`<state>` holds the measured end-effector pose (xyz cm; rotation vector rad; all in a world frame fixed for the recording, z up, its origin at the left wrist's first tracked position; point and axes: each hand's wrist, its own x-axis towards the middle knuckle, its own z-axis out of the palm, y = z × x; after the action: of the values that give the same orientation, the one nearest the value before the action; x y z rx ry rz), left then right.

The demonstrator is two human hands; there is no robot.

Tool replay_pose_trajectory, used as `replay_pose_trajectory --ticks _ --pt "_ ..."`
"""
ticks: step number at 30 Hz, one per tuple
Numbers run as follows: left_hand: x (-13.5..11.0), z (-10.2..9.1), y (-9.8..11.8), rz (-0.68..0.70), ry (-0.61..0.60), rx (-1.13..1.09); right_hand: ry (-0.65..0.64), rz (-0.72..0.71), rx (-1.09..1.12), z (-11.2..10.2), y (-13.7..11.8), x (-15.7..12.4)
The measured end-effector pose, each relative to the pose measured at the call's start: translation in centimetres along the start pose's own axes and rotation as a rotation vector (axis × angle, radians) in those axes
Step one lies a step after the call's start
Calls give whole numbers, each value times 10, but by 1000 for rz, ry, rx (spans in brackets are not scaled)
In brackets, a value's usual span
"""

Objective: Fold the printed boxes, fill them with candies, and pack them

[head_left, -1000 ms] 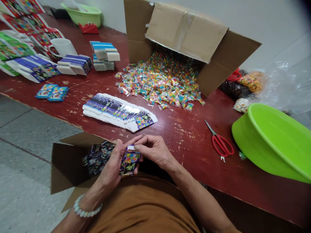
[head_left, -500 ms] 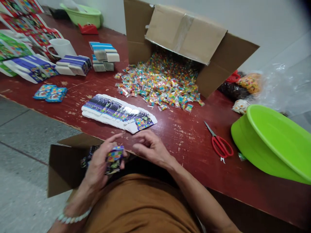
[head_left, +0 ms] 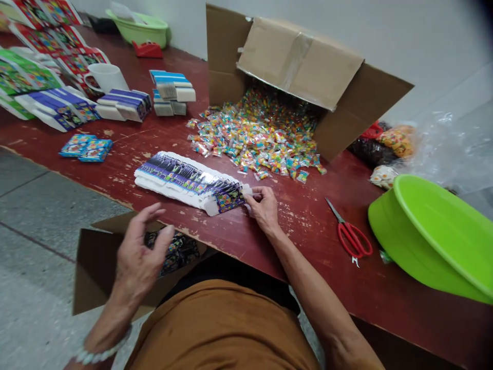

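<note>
A fanned row of flat purple candy boxes with white flaps lies near the table's front edge. At the row's right end, my right hand pinches the nearest box by its end, thumb and fingers closed. My left hand holds nothing, thumb and fingers apart, over an open cardboard carton below the table edge. Inside that carton are several dark printed candy boxes, partly hidden by my left hand.
Wrapped candies spill from a large cardboard box at the back. Red-handled scissors and a green basin are on the right. Blue boxes, stacked cartons and a white mug stand left.
My left hand has let go of the small purple box, now out of it, and opened. My right hand has moved right and forward and closed on the row's end box.
</note>
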<state>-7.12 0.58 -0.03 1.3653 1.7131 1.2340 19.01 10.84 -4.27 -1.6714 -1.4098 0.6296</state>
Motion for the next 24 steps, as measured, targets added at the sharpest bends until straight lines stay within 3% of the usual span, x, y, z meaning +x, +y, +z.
replay_pose_trajectory --ticks 2,5,11,14,16,19,22,24 --pt "-1 16 12 118 -44 74 -23 8 193 -6 2 0" --pt "-1 28 25 216 -65 146 -90 -9 277 -19 2 -2" --pt "-1 25 24 256 -81 137 -181 31 523 -47 -5 -13" --pt "-4 19 28 256 -119 70 -354 51 621 -64 -13 -24" --pt "-6 17 35 109 -319 -71 -556 60 641 -74 -21 -34" --pt "-9 24 44 -261 -801 -375 -754 47 672 -79 -36 -50" --pt "-15 39 45 -540 -1168 -648 -764 -4 672 -75 -47 -58" --pt "-19 47 41 -617 -1244 -744 -754 -34 660 -72 -51 -59"
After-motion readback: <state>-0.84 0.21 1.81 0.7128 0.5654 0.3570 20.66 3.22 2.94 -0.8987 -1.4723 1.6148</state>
